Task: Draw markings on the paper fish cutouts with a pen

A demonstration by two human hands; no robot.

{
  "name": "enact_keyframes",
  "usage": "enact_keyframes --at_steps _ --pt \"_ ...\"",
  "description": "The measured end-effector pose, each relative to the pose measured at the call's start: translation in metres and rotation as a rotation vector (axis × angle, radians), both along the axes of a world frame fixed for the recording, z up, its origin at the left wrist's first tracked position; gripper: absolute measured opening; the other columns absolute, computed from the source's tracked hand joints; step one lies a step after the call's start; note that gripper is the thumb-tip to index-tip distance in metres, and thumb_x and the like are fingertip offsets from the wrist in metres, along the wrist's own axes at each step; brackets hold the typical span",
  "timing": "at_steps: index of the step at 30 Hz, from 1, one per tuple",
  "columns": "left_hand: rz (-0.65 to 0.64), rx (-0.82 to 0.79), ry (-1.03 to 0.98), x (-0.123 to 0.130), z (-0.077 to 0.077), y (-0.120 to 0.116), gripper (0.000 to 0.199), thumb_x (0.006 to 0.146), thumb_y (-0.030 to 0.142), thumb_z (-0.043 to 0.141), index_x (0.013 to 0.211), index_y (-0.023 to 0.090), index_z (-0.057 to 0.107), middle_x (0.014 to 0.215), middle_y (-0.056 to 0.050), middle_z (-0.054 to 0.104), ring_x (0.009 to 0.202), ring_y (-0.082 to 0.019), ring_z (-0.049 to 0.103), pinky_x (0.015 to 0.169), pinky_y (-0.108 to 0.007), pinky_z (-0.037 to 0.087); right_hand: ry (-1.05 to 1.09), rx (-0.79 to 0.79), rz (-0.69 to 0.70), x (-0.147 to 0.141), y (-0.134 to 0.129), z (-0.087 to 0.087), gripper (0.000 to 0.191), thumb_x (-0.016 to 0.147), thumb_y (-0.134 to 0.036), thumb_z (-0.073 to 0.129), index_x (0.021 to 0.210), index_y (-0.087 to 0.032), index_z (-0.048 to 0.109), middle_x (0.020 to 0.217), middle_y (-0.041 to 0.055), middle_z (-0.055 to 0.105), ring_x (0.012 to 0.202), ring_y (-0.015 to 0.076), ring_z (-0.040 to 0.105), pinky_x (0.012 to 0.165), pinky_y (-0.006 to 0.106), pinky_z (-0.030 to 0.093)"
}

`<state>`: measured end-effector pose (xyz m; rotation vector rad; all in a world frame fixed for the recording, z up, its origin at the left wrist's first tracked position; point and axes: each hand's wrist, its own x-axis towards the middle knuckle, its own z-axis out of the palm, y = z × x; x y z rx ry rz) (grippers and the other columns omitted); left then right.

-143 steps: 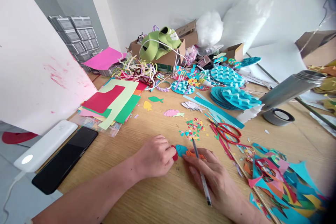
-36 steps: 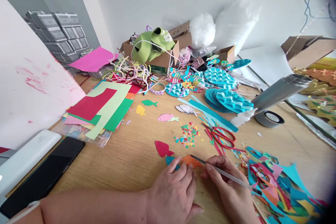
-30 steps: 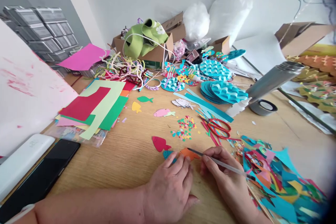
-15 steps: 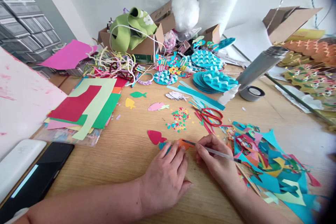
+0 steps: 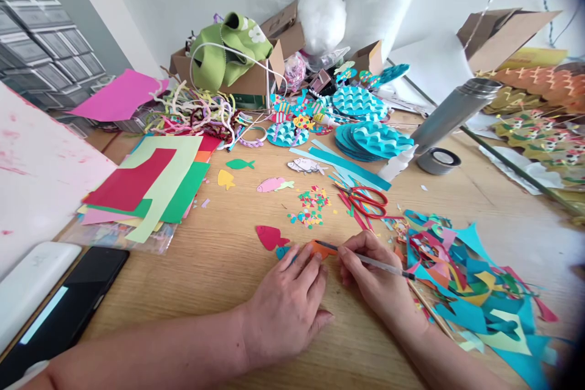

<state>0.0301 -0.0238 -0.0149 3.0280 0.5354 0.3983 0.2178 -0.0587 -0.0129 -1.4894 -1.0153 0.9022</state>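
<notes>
My left hand (image 5: 292,295) lies flat on the wooden table, its fingertips pressing on an orange paper fish (image 5: 323,250) and partly covering a blue paper piece (image 5: 282,252). In my right hand (image 5: 372,277) a slim pen (image 5: 379,264) with a clear barrel is pinched, its dark tip on the orange fish. A red paper fish (image 5: 270,237) lies just beyond my left fingers. Farther off are small confetti dots (image 5: 307,217), a pink fish (image 5: 270,184), a yellow fish (image 5: 225,179), a green fish (image 5: 240,164) and white outlined fish (image 5: 306,166).
Red-handled scissors (image 5: 369,202) lie by a glue bottle (image 5: 397,163). Paper scraps (image 5: 475,283) heap at right, coloured sheets (image 5: 137,180) at left beside a phone (image 5: 68,304). A metal flask (image 5: 457,114) and its lid (image 5: 439,161) stand beyond stacked blue paper discs (image 5: 372,141).
Little differs. The pen tip has shifted slightly left along the orange fish's upper edge. My left hand stays on the fish.
</notes>
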Motion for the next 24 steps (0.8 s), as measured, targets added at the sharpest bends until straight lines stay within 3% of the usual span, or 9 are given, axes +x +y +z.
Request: enact_keyframes --at_steps 9,24 --pt "-0.002 -0.017 0.022 -0.0002 0.002 0.0004 0.053 0.098 0.048 0.042 0.129 0.005 0.054 0.139 -0.02 0.051 0.137 -0.033 0.039 0.116 -0.048 0.023 0.033 0.042 -0.1 0.0033 -0.0014 0.0012 0.026 0.082 -0.04 0.068 0.069 -0.023 0.055 0.049 -0.0027 0.057 0.037 0.0125 0.049 0.034 0.023 0.041" --pt "0.004 0.028 0.049 -0.0003 0.0038 0.0011 0.053 0.101 0.048 0.035 0.13 0.007 0.052 0.143 -0.018 0.048 0.139 -0.031 0.036 0.113 -0.047 0.023 0.057 -0.065 -0.012 0.0096 0.0008 -0.0031 0.03 0.081 -0.046 0.068 0.069 -0.022 0.053 0.047 -0.0029 0.055 0.035 0.0113 0.049 0.034 0.021 0.041"
